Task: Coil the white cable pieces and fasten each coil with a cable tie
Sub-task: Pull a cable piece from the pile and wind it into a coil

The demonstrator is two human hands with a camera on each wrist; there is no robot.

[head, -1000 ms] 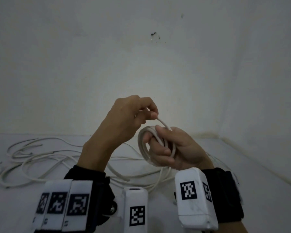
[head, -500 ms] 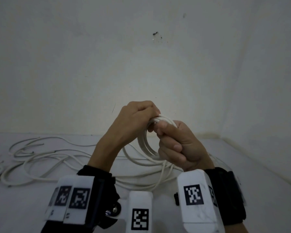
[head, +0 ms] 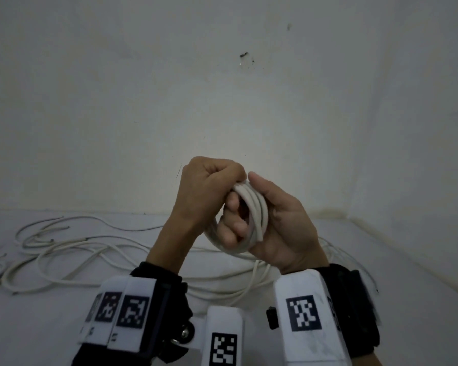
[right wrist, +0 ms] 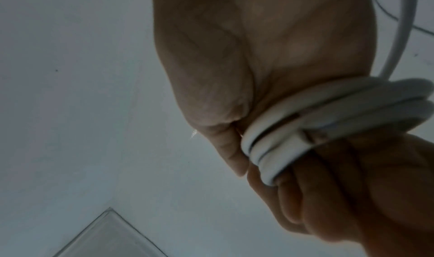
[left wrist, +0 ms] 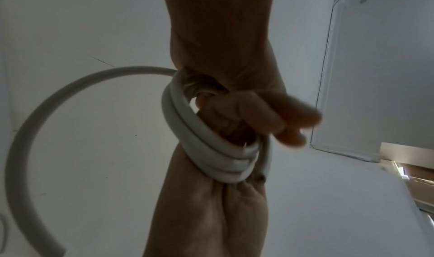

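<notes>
A white cable coil (head: 253, 207) of several turns is held up in front of the wall between both hands. My right hand (head: 275, 225) has its fingers (head: 233, 223) curled through the loop, with the thumb raised beside the coil's top. My left hand (head: 212, 186) is a fist gripping the top of the coil. In the left wrist view the coil (left wrist: 211, 149) wraps between both hands and a loose arc of cable (left wrist: 35, 123) swings out to the left. The right wrist view shows the coil (right wrist: 305, 131) pressed between the two hands. No cable tie is visible.
Several loose white cable pieces (head: 90, 249) sprawl over the white table (head: 381, 260) below and left of my hands. One strand (head: 259, 273) hangs below the coil towards them. A white wall (head: 222, 101) stands behind, meeting a side wall at the right.
My left hand carried the cable strand round onto the coil and now grips the coil's top. My right thumb has lifted off the coil. Both hands rose slightly.
</notes>
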